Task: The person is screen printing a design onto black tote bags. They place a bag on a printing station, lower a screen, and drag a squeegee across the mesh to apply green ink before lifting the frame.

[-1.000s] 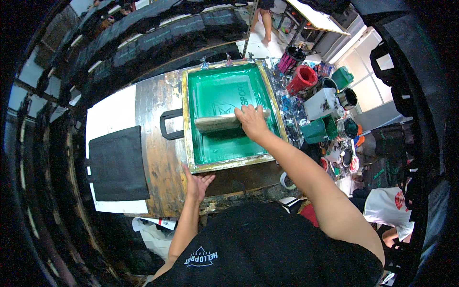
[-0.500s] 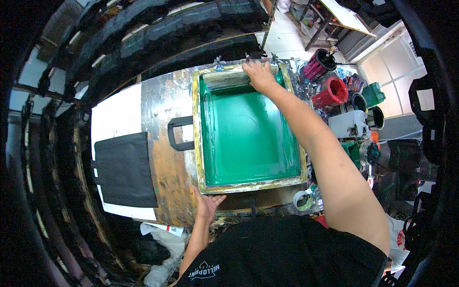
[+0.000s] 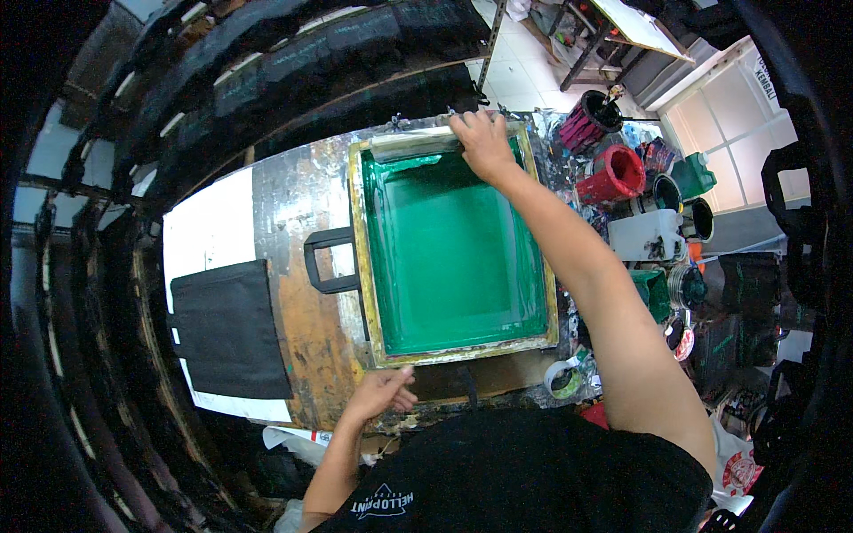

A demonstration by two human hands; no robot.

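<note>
Green ink covers the mesh of our wooden screen frame [image 3: 453, 253], which lies flat on the paint-stained surface [image 3: 302, 204]. Ink pots, one red [image 3: 613, 173] and one white [image 3: 647, 235], crowd its right side, and a black cloth [image 3: 227, 329] lies to the left. The frame's long side runs away from us. At its far end our right hand [image 3: 484, 142] has its grip closed on the squeegee [image 3: 418, 142], which lies crosswise. Our left hand [image 3: 380, 391] rests loosely curled on the near edge, holding nothing.

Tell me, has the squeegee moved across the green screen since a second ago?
Yes. The right hand pushed the squeegee from mid-screen to the far end of the wooden frame, away from the person.
</note>
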